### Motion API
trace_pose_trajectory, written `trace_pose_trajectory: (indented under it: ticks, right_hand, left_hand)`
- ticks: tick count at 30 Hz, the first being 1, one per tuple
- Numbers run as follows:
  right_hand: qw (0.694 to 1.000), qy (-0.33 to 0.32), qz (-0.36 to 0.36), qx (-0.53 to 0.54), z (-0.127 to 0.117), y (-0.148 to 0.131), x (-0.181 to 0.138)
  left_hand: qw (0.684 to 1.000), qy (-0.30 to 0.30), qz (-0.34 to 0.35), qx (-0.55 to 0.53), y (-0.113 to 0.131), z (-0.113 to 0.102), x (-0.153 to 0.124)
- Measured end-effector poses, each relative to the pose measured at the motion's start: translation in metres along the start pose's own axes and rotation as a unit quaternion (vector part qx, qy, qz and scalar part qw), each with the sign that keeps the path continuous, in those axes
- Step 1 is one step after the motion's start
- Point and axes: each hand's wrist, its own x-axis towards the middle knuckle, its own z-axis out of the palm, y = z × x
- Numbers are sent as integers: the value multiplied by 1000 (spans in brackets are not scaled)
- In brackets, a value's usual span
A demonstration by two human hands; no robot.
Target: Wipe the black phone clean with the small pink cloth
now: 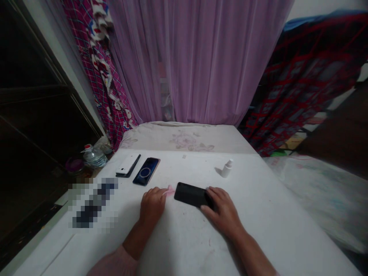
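A black smartphone (189, 194) lies in front of me on the white tabletop, its long side running across. My right hand (224, 212) grips its right end, thumb on the near edge and fingers over the far edge. Just left of the phone, my left hand (152, 203) is closed on a small pink cloth (170, 189), whose free end reaches toward the phone's left end. Most of that cloth is hidden by the fingers. Beyond my left hand rests a dark blue phone (146, 171) with a pale ring on it.
A white phone (126, 165) lies on a dark one at the far left. A white spray bottle (227, 168) stands upright at the back right. Something pixelated (94, 203) is at the left edge. A water jug (94, 155) and purple curtains (212, 61) lie beyond.
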Motion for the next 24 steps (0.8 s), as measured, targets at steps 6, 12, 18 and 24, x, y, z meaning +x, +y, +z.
trace_pose_trajectory:
  ticks: [6, 12, 18, 24]
  right_hand:
    - [999, -33, 20, -19, 7, -13, -2]
    - [999, -39, 19, 5, 13, -20, -3]
    - [998, -51, 12, 48, 6, -18, -4]
    - [997, -52, 7, 50, 5, -16, -3]
  left_hand:
    - [999, 19, 11, -28, 17, 9, 12]
    - [990, 10, 138, 10, 46, 14, 13]
    - [993, -39, 100, 39, 32, 12, 40]
    - [997, -25, 52, 48, 38, 20, 58]
